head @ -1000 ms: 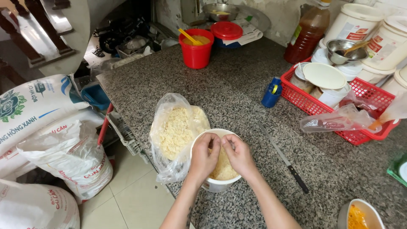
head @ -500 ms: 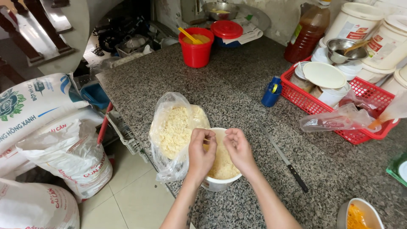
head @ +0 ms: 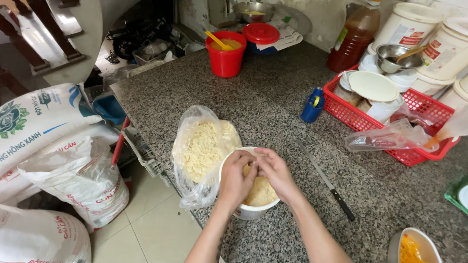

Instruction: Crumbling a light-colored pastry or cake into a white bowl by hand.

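Observation:
A white bowl (head: 249, 212) of pale yellow crumbs (head: 263, 194) stands near the front edge of the granite counter. Both hands are over it, pressed together. My left hand (head: 236, 178) and my right hand (head: 274, 171) cup a small yellowish piece of food (head: 247, 170) between the fingers, just above the crumbs. To the left of the bowl lies an open clear plastic bag (head: 202, 148) filled with the same crumbs, touching the bowl's side.
A long knife (head: 327, 182) lies right of the bowl. A red basket (head: 420, 109) with lids and tubs, a blue bottle (head: 312, 104), a red bucket (head: 225, 54) and an orange-filled bowl (head: 413, 247) stand around. Flour sacks (head: 53, 146) sit on the floor, left.
My hands have drawn closer together over the bowl, fingers now closed around the piece of food. Bowl and bag have stayed put.

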